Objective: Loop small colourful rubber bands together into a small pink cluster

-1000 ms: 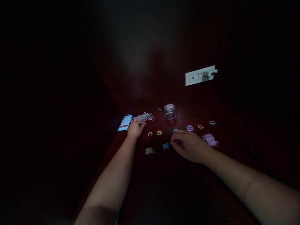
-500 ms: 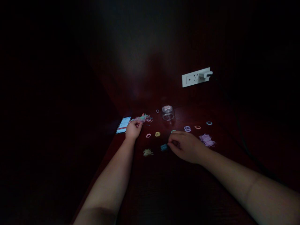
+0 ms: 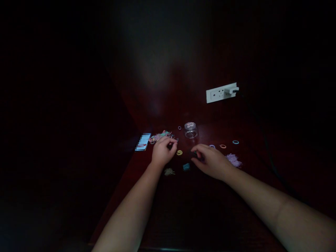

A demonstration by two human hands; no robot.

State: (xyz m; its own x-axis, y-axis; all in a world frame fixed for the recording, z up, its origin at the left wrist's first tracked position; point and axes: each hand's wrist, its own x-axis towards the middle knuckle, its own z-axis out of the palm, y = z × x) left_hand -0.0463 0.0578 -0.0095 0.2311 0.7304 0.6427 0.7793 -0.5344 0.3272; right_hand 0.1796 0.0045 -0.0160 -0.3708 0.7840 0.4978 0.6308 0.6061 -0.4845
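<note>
My left hand [image 3: 163, 151] is just in front of a mixed pile of small coloured rubber bands [image 3: 164, 134]. Its thumb and forefinger pinch one small rubber band [image 3: 177, 139], whose colour is hard to make out in the dim light. My right hand [image 3: 210, 160] hovers low over the table, thumb and fingers apart, beside a green band partly hidden by the fingertips. Between the hands lie yellow bands [image 3: 179, 153] and a small blue heap of bands [image 3: 186, 167]. A pale yellowish heap [image 3: 169, 172] sits nearer me.
A clear lidded jar [image 3: 191, 130] stands at the back, and a lit phone [image 3: 143, 141] lies at left. Purple bands [image 3: 233, 160], an orange ring [image 3: 223, 146] and a blue ring [image 3: 235, 142] are at right. A socket [image 3: 221, 92] with a plugged-in charger is on the wall.
My left hand has moved right, away from the pile, with a rubber band between its fingertips. My right hand's fingers have spread apart. The view has shifted slightly.
</note>
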